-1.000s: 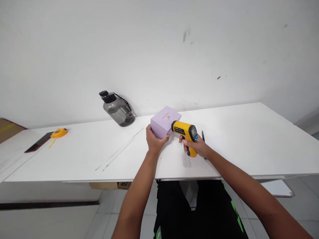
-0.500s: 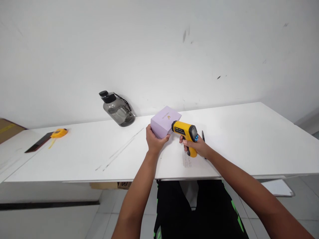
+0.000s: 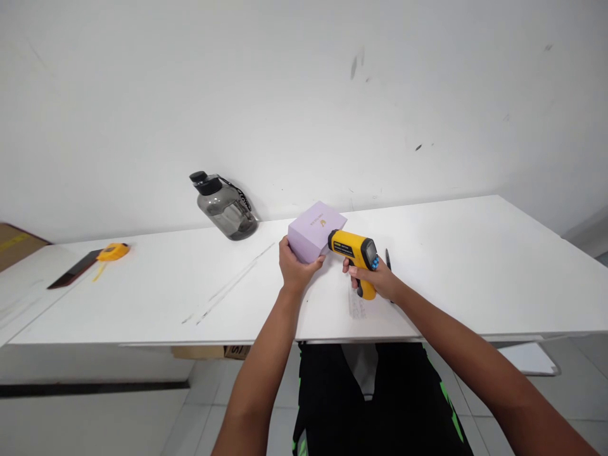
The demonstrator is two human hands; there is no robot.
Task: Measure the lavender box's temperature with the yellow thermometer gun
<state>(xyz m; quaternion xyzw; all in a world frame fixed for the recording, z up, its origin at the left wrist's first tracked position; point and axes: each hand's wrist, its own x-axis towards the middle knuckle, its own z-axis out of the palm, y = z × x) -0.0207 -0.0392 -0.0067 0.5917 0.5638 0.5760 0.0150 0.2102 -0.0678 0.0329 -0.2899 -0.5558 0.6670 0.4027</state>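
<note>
My left hand (image 3: 297, 265) grips the near left corner of a lilac box (image 3: 311, 231) that has small gold print on its lid. In my right hand (image 3: 377, 277) is a yellow and black infrared thermometer gun (image 3: 351, 243), held by its handle. Its black nose points left and is close against the right side of the box; whether the two touch I cannot tell. A black pen (image 3: 388, 258) lies just beyond my right hand, partly hidden by it. Faint handwriting marks the table below the thermometer.
A grey see-through water bottle (image 3: 227, 209) with a black cap stands by the wall, left of the box. Farther left, a yellow tape measure (image 3: 113, 252) lies beside a dark flat piece (image 3: 75, 269). A cardboard box (image 3: 19, 244) sits at the far left of the white table (image 3: 475, 266).
Almost nothing differs. Both hands, the lilac box and the thermometer keep their places; the view has shifted very slightly.
</note>
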